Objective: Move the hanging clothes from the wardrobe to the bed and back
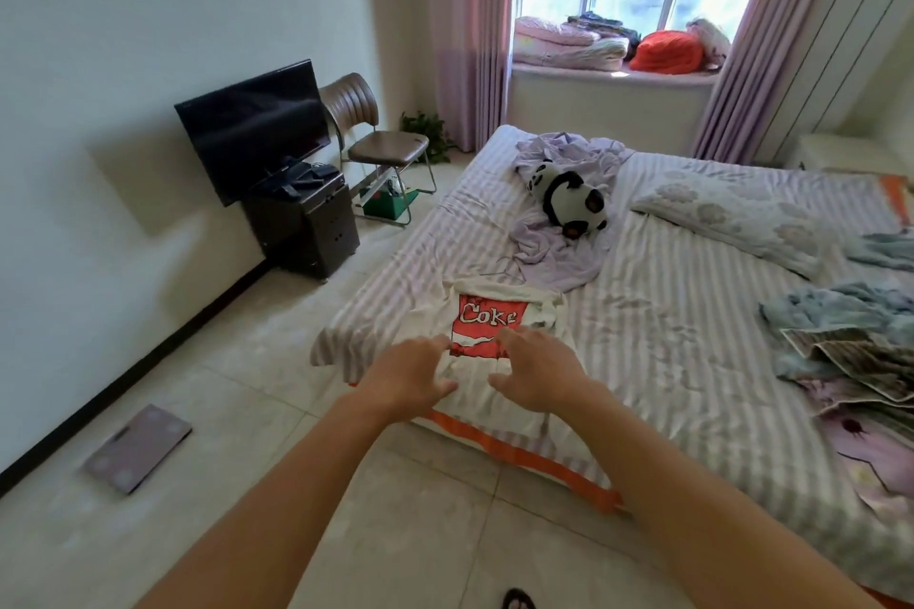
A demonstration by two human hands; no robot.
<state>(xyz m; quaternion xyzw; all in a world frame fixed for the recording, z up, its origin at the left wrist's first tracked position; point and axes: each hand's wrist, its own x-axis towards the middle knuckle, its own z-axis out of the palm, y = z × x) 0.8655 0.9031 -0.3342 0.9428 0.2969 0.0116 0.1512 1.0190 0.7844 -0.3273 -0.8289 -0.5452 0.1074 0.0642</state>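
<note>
A white T-shirt (487, 312) with a red "Coke" print lies flat at the near corner of the bed (667, 336), which has a purple-striped sheet. A thin hanger hook shows at its collar. My left hand (410, 373) hovers over the shirt's lower left part, fingers spread and relaxed. My right hand (536, 373) is beside it over the lower right part, fingers loosely bent toward the print. Neither hand grips the cloth. No wardrobe is in view.
A panda plush (569, 200) lies on a lilac garment (559, 247) mid-bed. A pillow (732, 218) and a heap of clothes (855, 346) are at the right. A TV (252, 129) on a black cabinet, a chair (381, 143) and a scale (138, 448) stand on the tiled floor at left.
</note>
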